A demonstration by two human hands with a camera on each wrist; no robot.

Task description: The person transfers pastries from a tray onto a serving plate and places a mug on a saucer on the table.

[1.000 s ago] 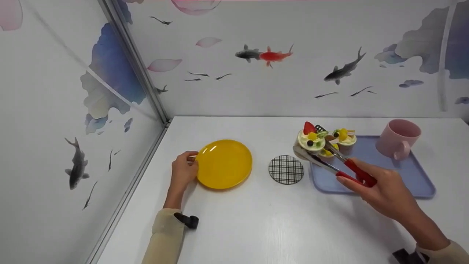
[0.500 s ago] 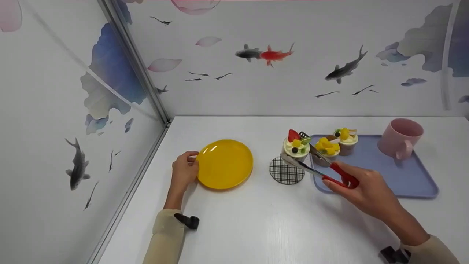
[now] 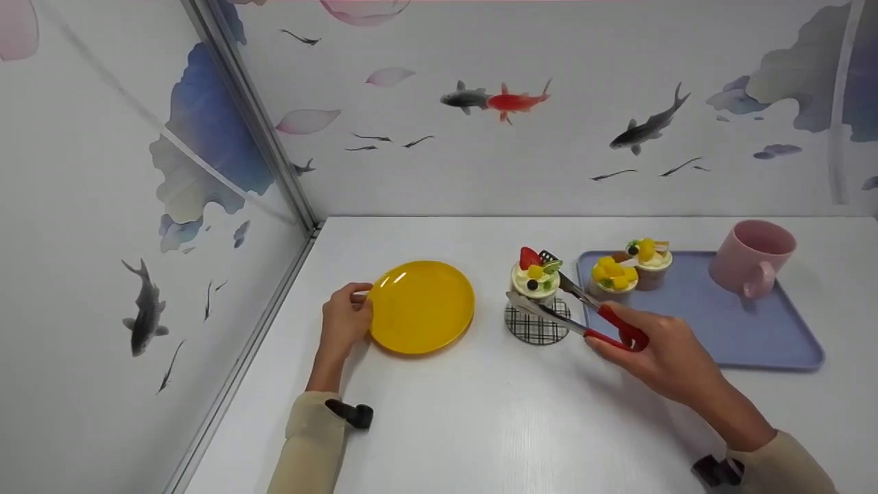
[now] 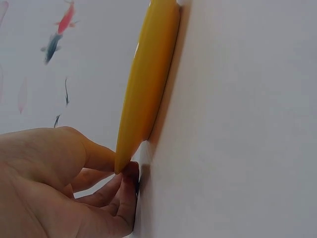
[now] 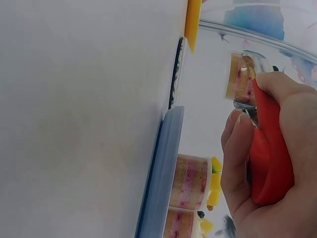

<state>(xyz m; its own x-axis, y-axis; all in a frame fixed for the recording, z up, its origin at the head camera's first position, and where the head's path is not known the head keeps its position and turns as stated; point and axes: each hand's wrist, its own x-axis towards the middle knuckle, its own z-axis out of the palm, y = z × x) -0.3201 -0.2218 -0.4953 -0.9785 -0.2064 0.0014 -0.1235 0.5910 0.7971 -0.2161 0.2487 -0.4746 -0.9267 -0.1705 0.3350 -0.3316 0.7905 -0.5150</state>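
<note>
As a person in beige sleeves (image 3: 305, 439) works at a white tabletop (image 3: 446, 418), the head view shows us the left hand (image 3: 347, 315) pinching the rim of a glossy, round yellow plate (image 3: 421, 309). The right hand (image 3: 665, 350) grips red-handled metal tongs (image 3: 552, 315), whose ends hold a clear-walled dessert cup (image 3: 536, 278) topped with cream, strawberry and mixed fruit. We see the cup overlap the far side of a round, black-and-white checked coaster (image 3: 540, 331), between the plate and a rectangular periwinkle tray (image 3: 754, 336). On the tray stand a pink cylindrical mug (image 3: 737, 264), a nearer cup heaped with yellow cubes (image 3: 614, 278) and a farther cup of mixed fruit (image 3: 648, 261).

At the left wrist, we find the plate edge-on, its base down on the table, thumb above the rim and fingers below.

At the right wrist, we see fingers and thumb wrapped round the handles; the held cup, striped pink and tan, is well clear of the tabletop.

We judge the step in hand to be a carry by tongs, the cup lifted and not yet set down. The next move, we believe, calls for a constant squeeze and a level cup, with the plate kept steady; a slack pinch could tip it.
</note>
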